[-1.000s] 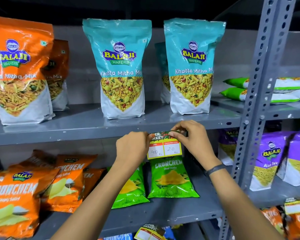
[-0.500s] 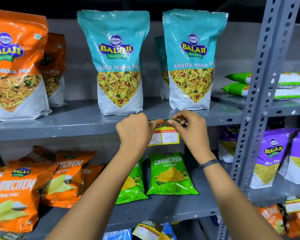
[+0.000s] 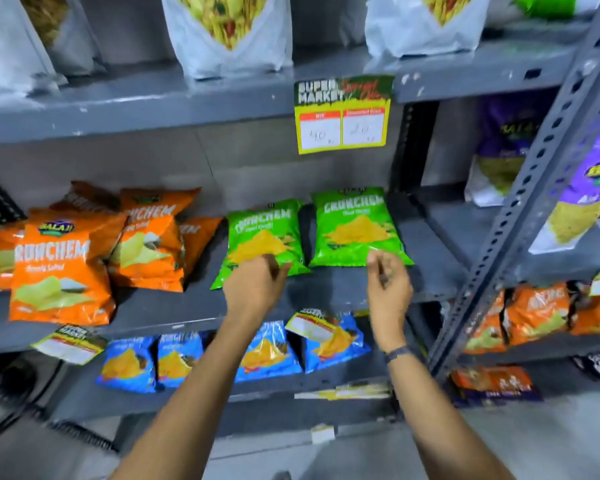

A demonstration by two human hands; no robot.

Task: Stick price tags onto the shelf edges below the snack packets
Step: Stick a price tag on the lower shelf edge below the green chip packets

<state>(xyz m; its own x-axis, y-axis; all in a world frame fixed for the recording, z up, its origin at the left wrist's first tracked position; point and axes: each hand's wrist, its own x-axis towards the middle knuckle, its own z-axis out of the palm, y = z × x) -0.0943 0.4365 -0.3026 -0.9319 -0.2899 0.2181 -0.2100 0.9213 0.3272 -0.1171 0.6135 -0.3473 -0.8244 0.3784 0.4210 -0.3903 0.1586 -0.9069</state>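
We see the price tag (image 3: 342,114) stuck on the front edge of the upper shelf (image 3: 136,112), hanging below it, with a dark "SUPER MARKET" header, a yellow border and 2 white boxes reading 40 and 20. It sits under the gap between 2 tall snack packets (image 3: 227,32) standing on that shelf, their tops cut off by the frame.

Both of our hands are well below the tag and touch nothing. Our left hand (image 3: 255,289) has its fingers curled loosely inward with nothing in it, in front of the left green packet (image 3: 262,233). Our right hand (image 3: 388,285) is blurred, its fingers loosely spread and holding nothing, in front of the lower edge of the right green packet (image 3: 355,226); a dark band circles that wrist.

The middle shelf (image 3: 329,289) holds those 2 green Crunchem packets lying side by side, and to their left a loose heap of orange Crunchem packets (image 3: 63,271), overlapping one another.

The shelf below holds a row of blue packets (image 3: 181,355). 2 more tags hang from the middle shelf's front edge, one tilted at the left (image 3: 68,342) and one above the blue packets (image 3: 312,325).

Across the grey slotted upright (image 3: 520,209), the neighbouring bay holds purple packets (image 3: 589,188) above and orange ones (image 3: 537,313) below.
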